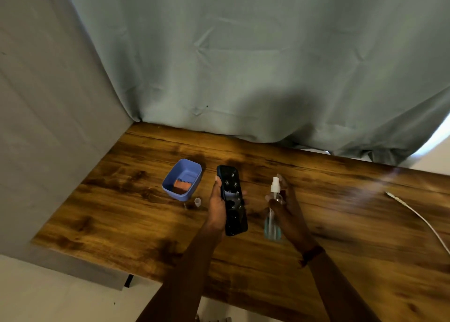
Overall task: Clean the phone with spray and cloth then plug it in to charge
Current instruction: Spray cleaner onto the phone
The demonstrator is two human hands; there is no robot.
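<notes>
A grey panel (48, 126) fills the nine o'clock side of the view, and a pale green curtain (243, 53) hangs across twelve o'clock, its hem meeting the far edge of a wooden table (121, 224).

On the table at about ten o'clock from the hands sits a blue tub (170, 187), tilted toward the camera, with an orange cloth (181, 184) lying in its bottom. Just beside the tub at its five o'clock stands a small clear cap (197, 201), upright on the wood.

The left hand (217, 209) grasps the phone (232, 200) along its left edge, thumb up the side and fingertips showing past the right edge. The phone is held above the table, screen up, its top end pointing to twelve o'clock; the dark glass carries scattered glints, which may be droplets or reflections.

At three o'clock of the phone, near but not touching it, the right hand (285, 209) is wrapped around a clear spray bottle (273, 214) with bluish liquid low inside. Its white nozzle points toward twelve o'clock, with a finger beside the pump head. A dark band (313, 254) circles that wrist.

Well apart at three o'clock, a white cable (418, 217) lies on the table, curving toward the right edge.
</notes>
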